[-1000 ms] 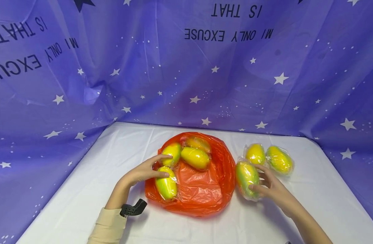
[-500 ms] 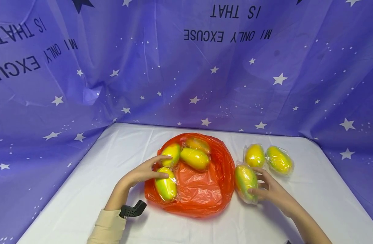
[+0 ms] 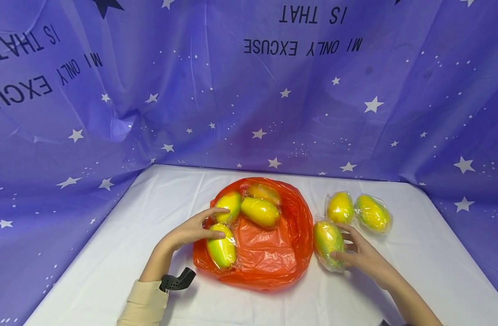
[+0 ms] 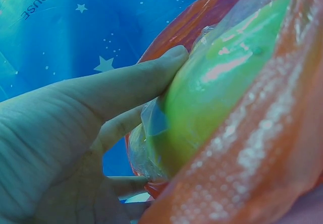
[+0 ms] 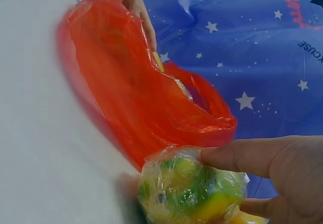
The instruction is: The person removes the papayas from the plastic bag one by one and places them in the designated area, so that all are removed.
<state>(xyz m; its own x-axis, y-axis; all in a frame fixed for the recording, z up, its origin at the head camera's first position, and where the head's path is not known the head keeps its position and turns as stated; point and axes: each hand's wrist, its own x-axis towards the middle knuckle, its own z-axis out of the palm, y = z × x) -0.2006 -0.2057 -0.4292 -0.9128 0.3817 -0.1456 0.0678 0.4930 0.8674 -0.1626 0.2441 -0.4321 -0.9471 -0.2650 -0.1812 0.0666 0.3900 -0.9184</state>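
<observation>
My left hand [image 3: 188, 231] reaches over the left rim of a red plastic bag [image 3: 269, 258]. Its thumb touches a yellow-green mango [image 3: 222, 251] in clear wrap; another mango [image 3: 232, 203] lies at the fingertips. Seen from the left wrist, the thumb lies straight along the mango [image 4: 212, 93], and the other fingers are partly hidden behind it. My right hand [image 3: 365, 256] grips a wrapped mango [image 3: 327, 242] between thumb and fingers, just right of the bag. From the right wrist, this mango [image 5: 186, 188] sits close to the bag's side.
Two more mangoes [image 3: 260, 212] lie inside the bag, the rear one partly behind red plastic. Behind my right hand rest two wrapped mangoes [image 3: 340, 207] on the white table [image 3: 159, 194]. A purple star-printed curtain [image 3: 232, 90] surrounds the back and sides.
The mango in my right hand has come slightly lower in the head view, nearer the table's front, and then stayed. My left hand has not visibly moved.
</observation>
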